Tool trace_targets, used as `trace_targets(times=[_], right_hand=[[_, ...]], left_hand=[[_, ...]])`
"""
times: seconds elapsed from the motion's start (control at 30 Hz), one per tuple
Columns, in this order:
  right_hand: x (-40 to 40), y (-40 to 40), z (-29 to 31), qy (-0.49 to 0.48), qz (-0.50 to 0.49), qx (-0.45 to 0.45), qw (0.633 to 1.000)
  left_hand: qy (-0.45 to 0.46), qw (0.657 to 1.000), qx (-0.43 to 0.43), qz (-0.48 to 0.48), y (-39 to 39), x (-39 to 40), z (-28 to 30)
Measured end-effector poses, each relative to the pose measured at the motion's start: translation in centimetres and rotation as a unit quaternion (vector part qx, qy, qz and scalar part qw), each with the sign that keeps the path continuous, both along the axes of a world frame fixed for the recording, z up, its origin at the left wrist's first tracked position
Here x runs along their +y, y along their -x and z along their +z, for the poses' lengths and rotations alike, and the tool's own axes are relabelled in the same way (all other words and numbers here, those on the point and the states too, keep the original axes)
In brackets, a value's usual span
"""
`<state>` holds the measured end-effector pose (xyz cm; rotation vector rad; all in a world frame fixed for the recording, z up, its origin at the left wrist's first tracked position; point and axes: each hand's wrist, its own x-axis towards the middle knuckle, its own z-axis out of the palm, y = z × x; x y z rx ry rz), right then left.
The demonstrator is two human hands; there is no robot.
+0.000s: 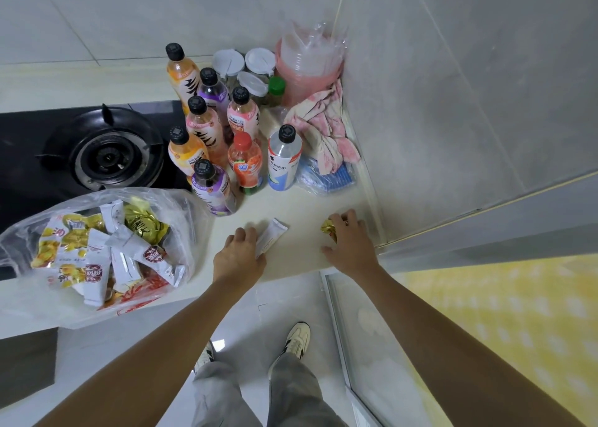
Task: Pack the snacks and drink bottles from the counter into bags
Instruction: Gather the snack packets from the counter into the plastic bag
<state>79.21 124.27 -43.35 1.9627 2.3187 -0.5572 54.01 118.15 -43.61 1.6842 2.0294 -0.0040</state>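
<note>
Left hand [241, 258] is palm-down on the counter [301, 206], fingers curled over the near end of a white snack sachet [270, 237]. The sachet runs out from under the fingertips, up and to the right, far end free on the counter. Looks like contact along the finger side; can't tell whether the thumb is under it.

Right hand [351, 244] is palm-down near the counter's right edge, fingers bent around a gold foil snack [328, 229]. The foil sits just left of the fingertips, partly under them, touching. Thumb is spread out low and left, flat on the counter, apart from the foil. Whether the foil is off the surface can't be told.

Between the two hands: bare counter, sachet and foil well apart.

Clear plastic bag [181, 206] lies open left of the left hand, near the knuckles but not touching. Inside: white sachets, yellow packets, gold foil pieces.

Drink bottles [207, 135] stand upright in a cluster beyond the left-hand fingertips, near the sachet's far end but clear of it. Closest ones: purple-label bottle [215, 189], red-cap bottle [246, 164], white-and-blue bottle [284, 161].

Beyond the right-hand fingertips: blue packet in clear wrap [326, 176], pink-and-white cloth [326, 126], stack of pink plastic bowls [307, 67] in the corner. Gas burner [105, 153] far left of both hands.
</note>
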Motion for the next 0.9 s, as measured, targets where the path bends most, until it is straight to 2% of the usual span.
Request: trace_targets(times=[0.2, 0.4, 0.73, 0.9], right_hand=[[-0.5, 0.3, -0.1, -0.015, -0.017, 0.008, 1.0], [-2.2, 3.6, 0.9, -0.018, 0.017, 0.09, 0.996], [-5.1, 17.3, 5.8, -0.044, 0.138, 0.195, 0.97], [-5.9, 25.1, 8.2, -0.041, 0.184, 0.239, 0.952]], left_hand=[[-0.002, 1.0, -0.002, 0.006, 0.4, -0.4, 0.0], [-0.039, 0.997, -0.053, 0.03, 1.8, -2.2, 2.1], [-0.13, 0.982, -0.053, 0.124, 10.5, -8.6, 8.7], [-0.136, 0.969, -0.05, 0.2, 16.8, -11.1, 10.0]])
